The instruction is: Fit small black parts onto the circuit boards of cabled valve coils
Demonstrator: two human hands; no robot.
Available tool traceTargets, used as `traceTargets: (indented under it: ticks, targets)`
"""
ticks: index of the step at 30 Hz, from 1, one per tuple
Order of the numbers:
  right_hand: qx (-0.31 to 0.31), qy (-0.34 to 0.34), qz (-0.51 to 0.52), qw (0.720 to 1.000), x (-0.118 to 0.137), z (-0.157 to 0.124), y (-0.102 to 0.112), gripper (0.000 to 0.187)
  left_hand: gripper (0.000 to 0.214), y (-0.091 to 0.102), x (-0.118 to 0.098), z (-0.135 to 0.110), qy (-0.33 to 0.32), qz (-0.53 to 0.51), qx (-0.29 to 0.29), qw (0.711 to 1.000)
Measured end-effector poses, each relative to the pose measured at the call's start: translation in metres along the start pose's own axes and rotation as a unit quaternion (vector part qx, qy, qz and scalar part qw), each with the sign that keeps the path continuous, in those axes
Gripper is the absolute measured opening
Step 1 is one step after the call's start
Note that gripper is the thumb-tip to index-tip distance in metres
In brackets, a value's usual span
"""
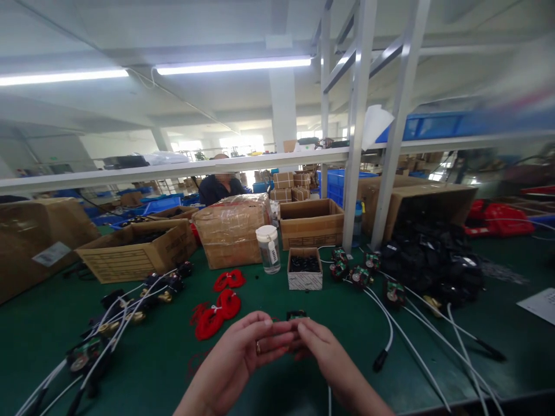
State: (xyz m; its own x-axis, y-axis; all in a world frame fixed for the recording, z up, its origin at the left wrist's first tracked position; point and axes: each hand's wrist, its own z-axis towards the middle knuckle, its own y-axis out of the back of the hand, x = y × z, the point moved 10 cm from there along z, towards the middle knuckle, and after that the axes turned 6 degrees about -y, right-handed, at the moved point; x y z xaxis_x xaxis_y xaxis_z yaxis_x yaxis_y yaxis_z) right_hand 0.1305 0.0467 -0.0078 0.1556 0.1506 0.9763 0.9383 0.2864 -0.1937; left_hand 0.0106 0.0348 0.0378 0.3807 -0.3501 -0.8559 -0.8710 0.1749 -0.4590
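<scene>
My left hand (255,349) and my right hand (323,349) meet at the fingertips above the green table, thumbs pressed near the fingers. Whatever lies between the fingertips is hidden or too small to tell. Just beyond them shows the dark top of a small circuit-board module (296,315); I cannot tell whether the fingers touch it. From under my right hand a white cable (329,398) runs toward the near edge. Left of the hands lie red wire bundles (217,315), tied in the middle. A small box of black parts (305,277) stands behind the hands.
Modules with white cables (396,292) lie at right, with brass-fitted ones (134,315) at left. A clear jug (269,251) stands before a taped carton (232,231). Black parts (429,260) spill from a carton by metal posts (355,133). A person (221,188) sits across.
</scene>
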Motion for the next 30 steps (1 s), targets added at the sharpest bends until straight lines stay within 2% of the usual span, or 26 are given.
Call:
traceTargets:
  ticks: [4, 9, 12, 16, 24, 30]
  targets:
    - [-0.002, -0.025, 0.039, 0.999, -0.006, -0.002, -0.002, 0.053, 0.021, -0.005, 0.005, 0.001, 0.015, 0.051, 0.016, 0.998]
    - [-0.036, 0.039, -0.045, 0.998, 0.008, -0.001, 0.007, 0.039, 0.020, -0.003, 0.013, 0.005, 0.029, 0.125, 0.031, 0.991]
    - [-0.024, 0.040, -0.046, 0.998, 0.014, -0.001, 0.006, 0.030, 0.020, -0.003, 0.016, 0.007, 0.036, 0.136, 0.034, 0.989]
    - [-0.036, 0.025, -0.051, 0.998, 0.016, -0.004, 0.008, 0.021, 0.021, -0.003, 0.019, 0.008, 0.035, 0.120, 0.032, 0.992]
    - [-0.074, 0.010, -0.061, 0.995, 0.011, -0.004, 0.019, 0.025, 0.039, -0.005, 0.027, 0.006, 0.060, 0.008, 0.033, 0.998]
    - [-0.018, 0.073, -0.135, 0.988, 0.033, -0.012, 0.010, 0.019, 0.048, -0.013, 0.022, 0.004, 0.066, 0.037, 0.059, 0.995]
